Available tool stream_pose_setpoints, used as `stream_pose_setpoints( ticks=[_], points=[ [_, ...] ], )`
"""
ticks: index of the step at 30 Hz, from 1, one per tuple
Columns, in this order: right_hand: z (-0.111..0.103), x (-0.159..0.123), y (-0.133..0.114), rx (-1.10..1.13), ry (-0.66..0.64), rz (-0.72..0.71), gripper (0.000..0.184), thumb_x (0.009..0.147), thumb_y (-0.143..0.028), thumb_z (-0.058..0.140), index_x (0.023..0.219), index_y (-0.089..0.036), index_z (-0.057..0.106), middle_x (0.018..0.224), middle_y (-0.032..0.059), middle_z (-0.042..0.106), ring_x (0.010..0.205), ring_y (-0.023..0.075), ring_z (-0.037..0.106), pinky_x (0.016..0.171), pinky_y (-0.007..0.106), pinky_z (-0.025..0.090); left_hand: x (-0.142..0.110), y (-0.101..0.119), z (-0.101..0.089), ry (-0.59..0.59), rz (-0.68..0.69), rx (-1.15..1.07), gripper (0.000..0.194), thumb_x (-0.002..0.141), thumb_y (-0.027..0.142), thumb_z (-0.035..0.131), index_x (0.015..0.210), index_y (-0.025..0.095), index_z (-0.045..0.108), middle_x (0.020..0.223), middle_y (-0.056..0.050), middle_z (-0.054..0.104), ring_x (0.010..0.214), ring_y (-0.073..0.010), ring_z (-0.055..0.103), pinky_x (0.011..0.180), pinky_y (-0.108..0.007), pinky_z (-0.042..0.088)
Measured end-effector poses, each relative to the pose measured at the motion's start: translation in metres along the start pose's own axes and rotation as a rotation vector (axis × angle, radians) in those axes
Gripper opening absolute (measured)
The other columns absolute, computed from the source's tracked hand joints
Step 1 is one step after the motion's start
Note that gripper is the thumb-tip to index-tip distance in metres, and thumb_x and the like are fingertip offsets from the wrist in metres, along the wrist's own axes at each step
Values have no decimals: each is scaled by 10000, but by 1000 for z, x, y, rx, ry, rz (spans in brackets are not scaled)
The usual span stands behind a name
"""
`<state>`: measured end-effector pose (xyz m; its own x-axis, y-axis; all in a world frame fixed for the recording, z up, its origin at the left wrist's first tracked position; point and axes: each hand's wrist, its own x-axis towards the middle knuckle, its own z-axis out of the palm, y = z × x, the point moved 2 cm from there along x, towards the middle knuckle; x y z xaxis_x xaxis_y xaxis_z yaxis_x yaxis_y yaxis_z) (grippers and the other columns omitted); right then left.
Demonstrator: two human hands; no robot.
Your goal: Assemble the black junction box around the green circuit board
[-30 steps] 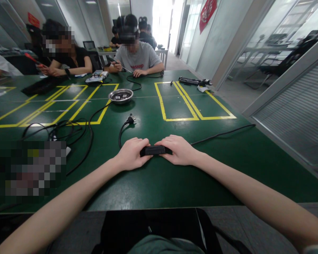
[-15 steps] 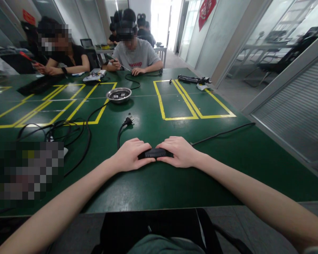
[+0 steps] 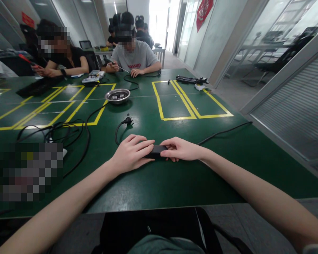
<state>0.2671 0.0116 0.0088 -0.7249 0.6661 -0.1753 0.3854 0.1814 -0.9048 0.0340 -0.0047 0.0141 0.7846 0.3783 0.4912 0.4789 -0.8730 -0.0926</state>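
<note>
A black power adapter (image 3: pixel 158 151) lies low over the green table (image 3: pixel 159 190), its middle showing between my two hands. My left hand (image 3: pixel 129 153) is closed around its left end, fingers over the top and thumb along the near side. At the right end, my right hand (image 3: pixel 182 149) grips the adapter between thumb and fingers, with some fingertips curled underneath. A thick cord with a black plug (image 3: pixel 127 120) curves out from behind my left hand. From behind my right hand a thin black cable (image 3: pixel 224 133) runs to the right. Both ends of the adapter are hidden by my fingers.
A metal bowl (image 3: pixel 117 96) holding small metal parts stands ahead. Coiled black cables (image 3: pixel 66 131) and a blurred-out object (image 3: pixel 26 173) lie on the left. A folded black tripod-like item (image 3: pixel 190 80) lies far right. Two people sit across the table, holding tools.
The adapter has turned, so a smooth face shows instead of the ridged one. My left fingers have spread over its top, and my right fingertips have curled under it.
</note>
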Motion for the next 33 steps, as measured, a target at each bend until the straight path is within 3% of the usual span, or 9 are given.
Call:
stream_pose_setpoints(
  ticks=[5, 8, 12, 17, 23, 25, 28, 30, 33],
  points=[
    [3, 2, -2, -429, 296, -170, 359, 809, -302, 816, 1089, -191, 621, 880, 7, 682, 740, 164, 621, 668, 271, 454, -1, -3, 2, -1, -164, -143, 524, 951, 574, 666, 1267, 156, 666, 1031, -113, 781, 910, -245, 716, 834, -373, 558],
    [8, 2, -3, -651, 348, -239, 298, 852, -251, 775, 1085, -214, 593, 980, 44, 704, 846, 205, 662, 716, 290, 453, 0, -5, 5, -17, -226, -228, 426, 956, 528, 673, 1163, 157, 708, 938, -89, 766, 843, -226, 696, 789, -353, 556],
    [9, 3, -3, -792, 370, -374, 233, 934, -297, 703, 1109, -203, 582, 1004, 67, 688, 875, 218, 661, 703, 292, 438, 0, -6, 6, 8, -272, -299, 276, 973, 429, 680, 1046, 167, 730, 899, -69, 762, 864, -223, 665, 772, -340, 541],
    [8, 0, -5, -850, 414, -406, 217, 988, -401, 640, 1077, -207, 602, 978, 62, 664, 820, 204, 641, 648, 282, 402, -2, -7, 5, 65, -275, -268, 311, 969, 459, 675, 1095, 188, 759, 866, -79, 764, 846, -231, 654, 750, -355, 543],
    [8, -1, -7, -869, 426, -459, 223, 1028, -405, 568, 1051, -192, 628, 933, 74, 663, 838, 219, 644, 677, 300, 441, 1, -6, 4, 92, -233, -347, 294, 981, 417, 665, 1122, 173, 746, 955, -89, 788, 855, -218, 672, 789, -360, 573],
    [7, 0, -6, -882, 422, -437, 280, 1014, -439, 588, 1134, -192, 639, 1014, 91, 671, 865, 226, 659, 682, 304, 469, 0, -7, 4, 82, -255, -329, 306, 987, 430, 654, 1137, 183, 754, 949, -91, 789, 862, -227, 667, 781, -370, 575],
    [7, 2, -5, -936, 375, -426, 553, 940, -507, 687, 1399, -223, 565, 1272, 130, 625, 956, 250, 681, 699, 320, 523, -2, -9, 8, 67, -303, -324, 334, 987, 455, 651, 1136, 178, 763, 903, -92, 776, 835, -223, 662, 749, -358, 568],
    [9, 3, -5, -1000, 313, -433, 633, 940, -442, 698, 1511, -273, 487, 1362, 129, 579, 1003, 249, 681, 702, 315, 539, -3, -10, 10, 60, -327, -350, 336, 998, 449, 637, 1124, 164, 763, 869, -85, 763, 802, -210, 660, 726, -339, 561],
    [9, 5, -4, -1097, 264, -393, 605, 976, -297, 627, 1556, -313, 454, 1332, 107, 596, 925, 213, 685, 661, 286, 522, -1, -11, 10, 99, -326, -383, 311, 1022, 385, 604, 1168, 152, 748, 888, -85, 766, 814, -209, 666, 745, -346, 568]
  ],
)
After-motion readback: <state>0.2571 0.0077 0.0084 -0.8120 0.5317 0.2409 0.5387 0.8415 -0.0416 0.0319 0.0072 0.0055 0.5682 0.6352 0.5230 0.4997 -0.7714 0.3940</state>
